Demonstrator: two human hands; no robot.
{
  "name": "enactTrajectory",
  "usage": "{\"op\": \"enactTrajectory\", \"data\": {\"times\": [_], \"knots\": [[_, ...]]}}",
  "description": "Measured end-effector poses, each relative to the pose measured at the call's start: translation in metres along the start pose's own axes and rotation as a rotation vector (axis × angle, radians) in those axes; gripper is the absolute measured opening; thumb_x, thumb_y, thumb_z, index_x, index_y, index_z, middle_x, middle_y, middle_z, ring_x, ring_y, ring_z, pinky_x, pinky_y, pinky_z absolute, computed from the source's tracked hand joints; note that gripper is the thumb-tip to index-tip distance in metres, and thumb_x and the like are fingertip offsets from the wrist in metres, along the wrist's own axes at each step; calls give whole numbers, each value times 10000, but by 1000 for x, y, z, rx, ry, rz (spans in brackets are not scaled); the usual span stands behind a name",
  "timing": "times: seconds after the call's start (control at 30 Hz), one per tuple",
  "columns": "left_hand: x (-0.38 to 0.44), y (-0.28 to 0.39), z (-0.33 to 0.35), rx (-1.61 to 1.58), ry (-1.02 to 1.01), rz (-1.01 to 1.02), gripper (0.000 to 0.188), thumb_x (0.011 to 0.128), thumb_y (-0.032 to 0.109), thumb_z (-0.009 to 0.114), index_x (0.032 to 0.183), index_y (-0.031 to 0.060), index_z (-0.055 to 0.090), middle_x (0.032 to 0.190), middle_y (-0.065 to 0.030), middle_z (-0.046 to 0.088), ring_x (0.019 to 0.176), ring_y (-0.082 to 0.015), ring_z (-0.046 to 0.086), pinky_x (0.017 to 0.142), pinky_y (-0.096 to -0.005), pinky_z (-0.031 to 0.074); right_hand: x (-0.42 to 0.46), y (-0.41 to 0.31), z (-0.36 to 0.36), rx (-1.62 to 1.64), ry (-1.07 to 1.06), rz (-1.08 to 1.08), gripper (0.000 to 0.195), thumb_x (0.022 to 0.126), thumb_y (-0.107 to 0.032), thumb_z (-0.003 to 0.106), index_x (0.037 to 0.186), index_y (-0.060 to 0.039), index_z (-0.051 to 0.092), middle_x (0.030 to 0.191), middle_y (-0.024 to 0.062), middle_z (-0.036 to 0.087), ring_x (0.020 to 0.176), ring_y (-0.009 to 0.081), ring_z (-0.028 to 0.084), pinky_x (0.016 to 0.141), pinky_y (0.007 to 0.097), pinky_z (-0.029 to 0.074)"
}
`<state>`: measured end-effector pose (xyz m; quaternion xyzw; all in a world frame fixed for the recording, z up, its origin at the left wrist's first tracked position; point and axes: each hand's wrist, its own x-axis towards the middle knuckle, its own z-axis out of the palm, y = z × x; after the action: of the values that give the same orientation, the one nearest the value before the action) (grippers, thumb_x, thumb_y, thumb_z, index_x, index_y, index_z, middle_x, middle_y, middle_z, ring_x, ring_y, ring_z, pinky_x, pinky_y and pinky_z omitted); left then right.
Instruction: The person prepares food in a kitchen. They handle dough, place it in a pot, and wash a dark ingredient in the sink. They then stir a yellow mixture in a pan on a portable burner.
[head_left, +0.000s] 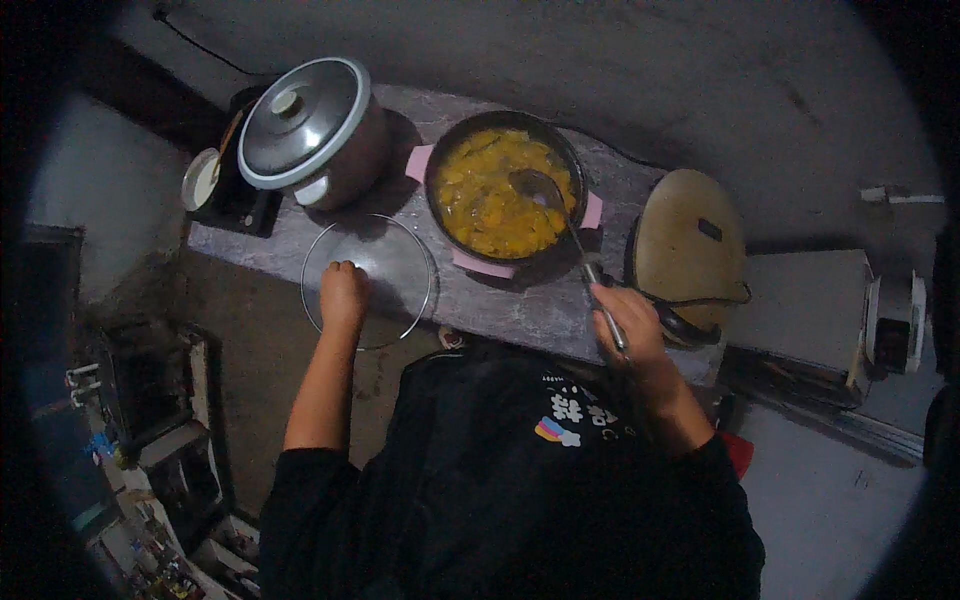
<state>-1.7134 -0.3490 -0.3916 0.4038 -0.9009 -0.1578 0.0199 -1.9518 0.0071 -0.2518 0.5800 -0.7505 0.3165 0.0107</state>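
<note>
My right hand (634, 322) grips the metal handle of a long ladle (577, 244), whose dark bowl rests in the stew. Yellow-orange stew (487, 199) with chunks fills a round electric pot (516, 268) that has pink handles and a dark rim. To the left, my left hand (345, 292) is closed at the middle of a clear glass lid (401, 289) with a metal rim. The lid's knob is hidden under my fingers. Part of the lid reaches past the counter's front edge.
A large lidded pot (330, 142) stands at the back left, beside a white bowl (201, 180) on a dark appliance (251, 206). At right lies a tan oval electric griddle (686, 232) with a black handle. A cord (607, 146) runs along the wall side of the marbled countertop (525, 307).
</note>
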Motion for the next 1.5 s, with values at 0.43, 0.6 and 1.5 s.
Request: {"op": "enactTrajectory", "data": {"times": [0.43, 0.6, 1.5], "knots": [[-19, 110, -133, -246, 170, 308, 226, 693, 56, 717, 885, 11, 607, 820, -159, 598, 795, -357, 583, 710, -430, 480, -22, 33, -16, 1156, 871, 844, 402, 1023, -273, 361, 1256, 22, 506, 954, 134, 614, 847, 176, 572, 795, 309, 468], [24, 171, -109, -226, 200, 511, 330, 696, 86, 739, 1002, 13, 638, 856, -165, 615, 800, -337, 599, 727, -423, 492, -52, 44, -30, 1269, 1038, 845, 427, 1007, -314, 414, 1281, 4, 495, 953, 128, 615, 842, 162, 560, 769, 294, 450], [134, 231, -1, -32, -29, 592, 204, 712, 137, 667, 854, -9, 659, 954, -237, 610, 914, -405, 592, 818, -483, 493, -91, 18, -39, 840, 1092, 945, 502, 998, -347, 285, 1247, 43, 479, 896, 147, 593, 786, 192, 529, 779, 337, 440]]}}
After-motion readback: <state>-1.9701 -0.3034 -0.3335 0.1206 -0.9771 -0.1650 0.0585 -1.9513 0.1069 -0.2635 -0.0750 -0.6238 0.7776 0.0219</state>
